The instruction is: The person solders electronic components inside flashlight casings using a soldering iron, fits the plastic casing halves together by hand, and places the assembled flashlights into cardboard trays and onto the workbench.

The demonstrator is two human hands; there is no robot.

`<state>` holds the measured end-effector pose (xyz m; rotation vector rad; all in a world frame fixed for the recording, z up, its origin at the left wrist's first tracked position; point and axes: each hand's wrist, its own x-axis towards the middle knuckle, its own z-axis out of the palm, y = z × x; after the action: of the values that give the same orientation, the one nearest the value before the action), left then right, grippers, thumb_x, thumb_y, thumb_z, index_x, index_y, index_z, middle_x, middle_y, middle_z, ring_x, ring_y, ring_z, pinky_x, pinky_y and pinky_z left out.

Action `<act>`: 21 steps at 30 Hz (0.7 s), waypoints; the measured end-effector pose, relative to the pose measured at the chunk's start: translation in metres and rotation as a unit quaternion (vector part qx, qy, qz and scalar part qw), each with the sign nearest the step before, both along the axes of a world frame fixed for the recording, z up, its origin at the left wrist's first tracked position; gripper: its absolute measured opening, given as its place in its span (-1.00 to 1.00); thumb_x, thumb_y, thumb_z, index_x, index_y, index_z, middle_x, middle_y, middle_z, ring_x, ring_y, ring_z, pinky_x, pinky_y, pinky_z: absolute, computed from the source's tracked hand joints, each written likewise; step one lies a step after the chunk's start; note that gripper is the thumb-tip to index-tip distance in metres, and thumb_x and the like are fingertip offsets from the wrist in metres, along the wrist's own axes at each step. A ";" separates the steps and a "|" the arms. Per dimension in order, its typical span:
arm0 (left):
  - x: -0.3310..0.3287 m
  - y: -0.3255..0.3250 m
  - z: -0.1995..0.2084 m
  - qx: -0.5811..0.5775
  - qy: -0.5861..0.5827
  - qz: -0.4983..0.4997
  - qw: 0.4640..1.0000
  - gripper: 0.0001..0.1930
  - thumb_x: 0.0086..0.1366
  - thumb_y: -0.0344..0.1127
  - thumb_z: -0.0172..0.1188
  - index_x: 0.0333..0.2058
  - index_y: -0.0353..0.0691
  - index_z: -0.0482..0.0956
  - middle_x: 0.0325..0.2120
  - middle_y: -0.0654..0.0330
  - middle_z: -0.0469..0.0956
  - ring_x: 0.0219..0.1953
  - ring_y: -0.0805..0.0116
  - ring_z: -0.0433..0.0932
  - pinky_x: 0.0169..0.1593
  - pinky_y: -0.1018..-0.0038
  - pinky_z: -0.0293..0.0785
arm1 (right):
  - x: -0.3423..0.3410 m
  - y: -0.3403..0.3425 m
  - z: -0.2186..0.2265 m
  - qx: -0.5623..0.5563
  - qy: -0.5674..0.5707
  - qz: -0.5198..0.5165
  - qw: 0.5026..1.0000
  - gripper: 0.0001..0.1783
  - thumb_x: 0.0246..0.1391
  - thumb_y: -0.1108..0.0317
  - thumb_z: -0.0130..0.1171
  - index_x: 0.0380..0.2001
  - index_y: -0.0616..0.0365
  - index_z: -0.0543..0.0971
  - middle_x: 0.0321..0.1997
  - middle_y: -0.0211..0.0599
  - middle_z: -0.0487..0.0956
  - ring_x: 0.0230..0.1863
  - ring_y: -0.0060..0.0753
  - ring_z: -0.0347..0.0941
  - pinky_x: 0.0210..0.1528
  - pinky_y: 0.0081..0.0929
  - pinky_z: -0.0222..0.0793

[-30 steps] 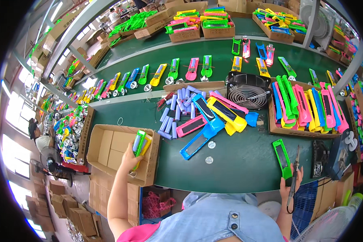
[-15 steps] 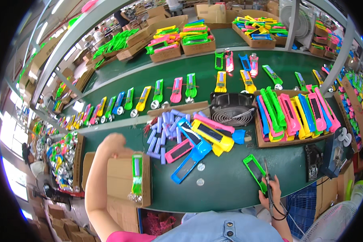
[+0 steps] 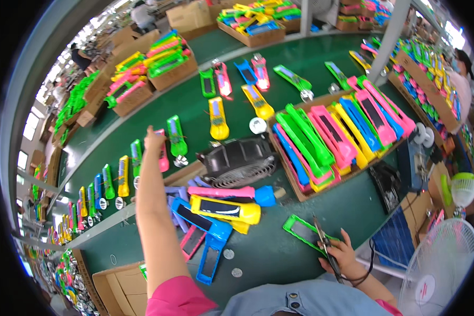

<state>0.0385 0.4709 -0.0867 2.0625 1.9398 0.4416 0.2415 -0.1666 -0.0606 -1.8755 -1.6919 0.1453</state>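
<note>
Work shifts: left hand point(image 3: 154, 141) moves from carton point(image 3: 110, 284) to far-row pink casing point(image 3: 164, 159), grip unclear; right hand point(image 3: 344, 258) grips soldering iron point(image 3: 325, 245).

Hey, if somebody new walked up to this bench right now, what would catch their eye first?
Probably the cardboard box right of centre, crammed with bright green, pink, yellow and blue casings. Next, the left hand, stretched out beside a pink casing left of centre. Then the right hand, lower right, gripping a pen-like tool near a green frame.
</note>
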 end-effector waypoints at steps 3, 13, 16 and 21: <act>-0.030 0.006 0.032 0.043 -0.020 -0.112 0.993 -0.17 -0.43 -0.39 0.38 0.00 -0.14 0.32 -0.26 0.02 0.52 -0.22 0.13 0.50 -0.14 0.36 0.44 | 0.002 0.003 0.003 0.001 -0.001 0.020 1.000 -0.54 -0.27 0.36 0.28 -0.23 0.07 0.34 -0.21 -0.37 0.55 -0.13 -0.29 0.44 0.17 0.07 -0.01; -0.106 -0.263 0.246 0.217 -0.043 -0.231 0.948 -0.66 -0.16 -0.31 0.32 -0.35 -0.24 0.50 -0.46 0.19 0.53 -0.43 0.43 0.50 -0.31 0.50 0.41 | -0.002 -0.006 -0.015 0.112 0.037 0.021 0.993 -0.58 -0.21 0.54 0.19 -0.24 0.04 0.30 -0.27 -0.31 0.59 -0.26 -0.25 0.53 0.15 0.02 0.05; -0.114 -0.367 0.206 0.086 -0.206 -0.171 0.960 -0.82 -0.09 -0.40 0.28 -0.45 -0.23 0.52 -0.42 0.23 0.53 -0.35 0.43 0.48 -0.23 0.51 0.40 | 0.001 -0.014 -0.023 0.087 0.068 -0.018 0.994 -0.73 -0.18 0.61 0.11 -0.31 0.13 0.46 -0.20 -0.25 0.55 -0.24 -0.32 0.51 0.10 -0.22 0.20; -0.095 -0.513 0.067 -0.031 -0.377 -0.079 0.922 -0.87 -0.09 -0.53 0.24 -0.49 -0.26 0.50 -0.38 0.20 0.51 -0.26 0.42 0.44 -0.12 0.48 0.33 | -0.015 -0.003 -0.022 0.072 0.294 -0.086 0.949 -0.74 -0.14 0.65 0.08 -0.28 0.27 0.44 -0.19 -0.04 0.52 -0.11 -0.19 0.47 0.02 -0.41 0.30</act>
<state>-0.0562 -0.0420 -0.0199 1.6299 1.2949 0.9495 0.2260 -0.1696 -0.0829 -1.6444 -1.0987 0.4482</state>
